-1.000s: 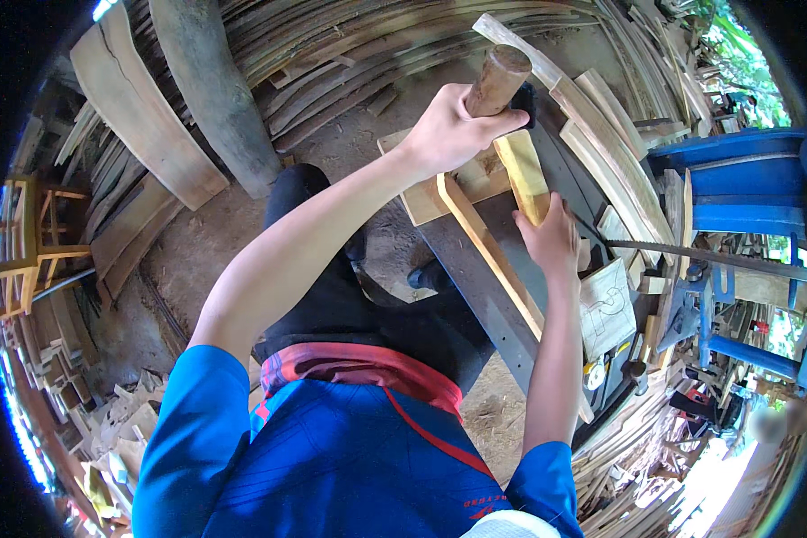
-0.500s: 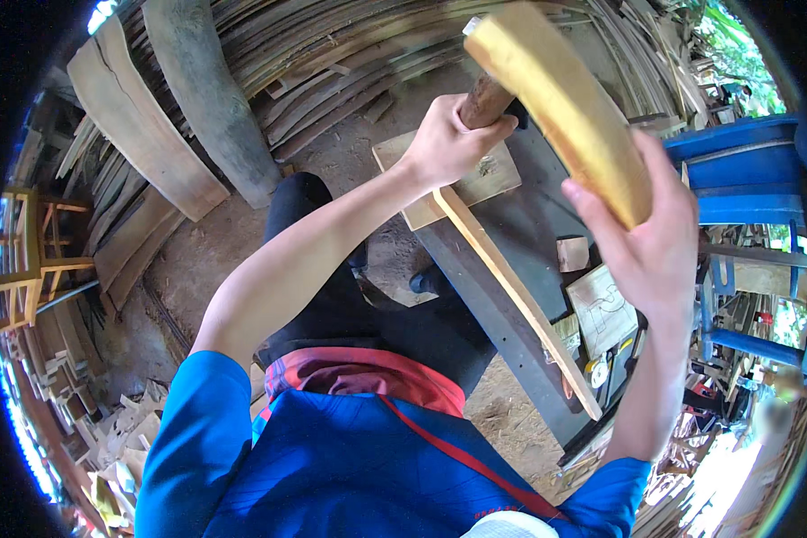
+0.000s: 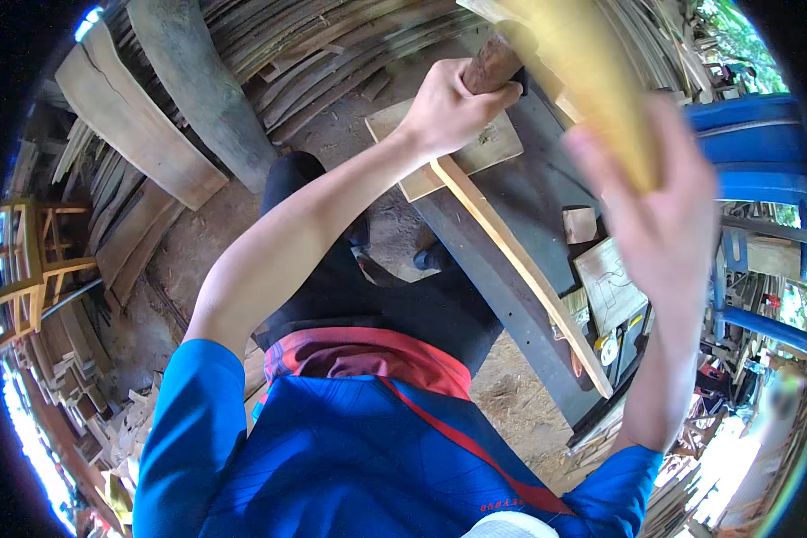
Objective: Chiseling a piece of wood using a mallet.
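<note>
My left hand (image 3: 453, 112) is closed around a thick, round, dark brown wooden handle (image 3: 493, 63), tilted toward the upper right. Its lower end is hidden behind my fist. My right hand (image 3: 663, 188), smeared by motion, grips a long yellow wooden mallet (image 3: 592, 72) shaped like a club. The far part of the mallet passes just beside the handle's top and runs out of the upper edge; I cannot tell whether they touch. Under my left hand, a square light board (image 3: 412, 184) lies on a dark bench (image 3: 475, 269), with a long narrow wood strip (image 3: 529, 278) reaching from it.
A board with a drawn outline (image 3: 605, 282), a small wood block (image 3: 580, 225) and a tape measure (image 3: 608, 348) lie on the bench's right side. Blue chairs (image 3: 749, 148) stand at the right. Stacked planks (image 3: 332, 63) and large slabs (image 3: 143, 125) fill the back left.
My right hand and the mallet have moved up and slightly right. My left hand keeps its grip on the handle and appears a little higher; the whole view has shifted slightly.
</note>
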The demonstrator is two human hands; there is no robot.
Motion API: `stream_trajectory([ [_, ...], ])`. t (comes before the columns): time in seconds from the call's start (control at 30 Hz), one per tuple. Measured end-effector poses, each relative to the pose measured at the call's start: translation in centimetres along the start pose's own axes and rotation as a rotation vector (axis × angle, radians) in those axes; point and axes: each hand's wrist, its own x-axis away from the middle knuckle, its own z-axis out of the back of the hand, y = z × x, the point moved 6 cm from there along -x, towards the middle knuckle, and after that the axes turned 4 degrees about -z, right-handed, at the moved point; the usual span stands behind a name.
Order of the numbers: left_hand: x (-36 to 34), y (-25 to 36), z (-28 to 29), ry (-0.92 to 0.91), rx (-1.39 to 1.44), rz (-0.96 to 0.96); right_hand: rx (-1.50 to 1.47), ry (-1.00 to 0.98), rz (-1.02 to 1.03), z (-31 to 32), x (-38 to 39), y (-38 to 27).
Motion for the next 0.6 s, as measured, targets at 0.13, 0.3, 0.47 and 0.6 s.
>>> stream_trajectory([
  [0.13, -0.3, -0.4, -0.2, 0.006, -0.013, -0.036, -0.382, 0.279, -0.052, 2.6, 0.3, 0.1],
  [0.3, -0.3, -0.3, -0.1, 0.008, -0.064, -0.008, -0.001, 0.102, 0.098, -0.6, -0.8, -0.4],
  [0.47, 0.0, -0.4, 0.1, 0.0, -0.034, -0.024, -0.278, 0.396, -0.005, 3.3, 0.1, -0.3],
  [0.6, 0.1, -0.3, 0.4, 0.01, -0.07, 0.019, 0.071, 0.123, 0.065, 0.4, -0.4, -0.2],
])
